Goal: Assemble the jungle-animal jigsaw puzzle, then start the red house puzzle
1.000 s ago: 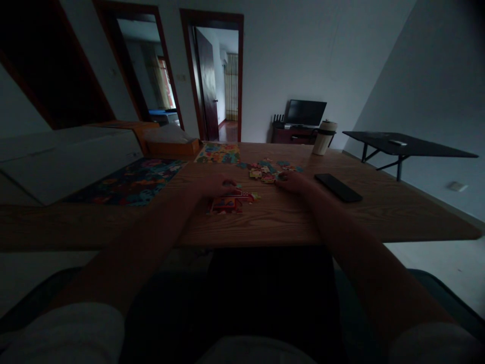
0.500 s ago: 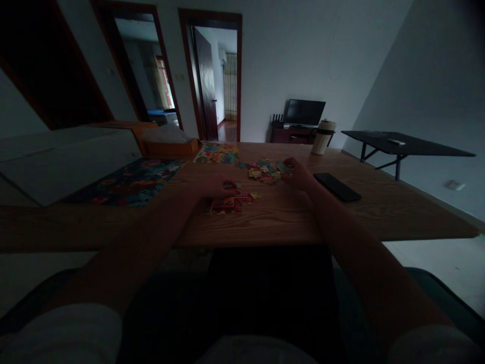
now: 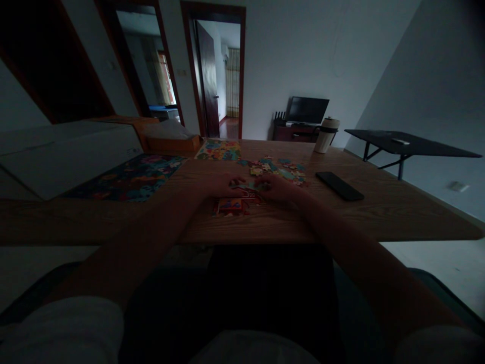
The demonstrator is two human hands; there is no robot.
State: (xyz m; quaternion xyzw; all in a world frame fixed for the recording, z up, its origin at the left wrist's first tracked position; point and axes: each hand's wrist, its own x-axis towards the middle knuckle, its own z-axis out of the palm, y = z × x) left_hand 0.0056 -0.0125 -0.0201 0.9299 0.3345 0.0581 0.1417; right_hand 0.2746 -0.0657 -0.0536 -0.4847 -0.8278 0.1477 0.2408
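A partly joined jigsaw section [image 3: 229, 205], with red and blue parts, lies on the wooden table near its front edge. My left hand [image 3: 222, 186] is at the section's upper edge, its curled fingers on a puzzle piece. Facing it from the right, my right hand [image 3: 280, 188] pinches a puzzle piece, with its fingertips close to the left hand's. Dim light and the fingers partly hide both pieces. Just beyond my right hand, several loose puzzle pieces [image 3: 290, 171] are spread out.
A black phone [image 3: 339, 186] lies to the right. At the back stand a cup with a dark holder [image 3: 326, 136] and a colourful picture sheet [image 3: 220, 150]. On the left are a dark patterned sheet [image 3: 146, 177], a white box [image 3: 76, 156] and an orange tray [image 3: 172, 145].
My right hand has come from the loose pieces toward me and leftward, up to the joined section. My left hand has stayed by the section. The view has shifted slightly.
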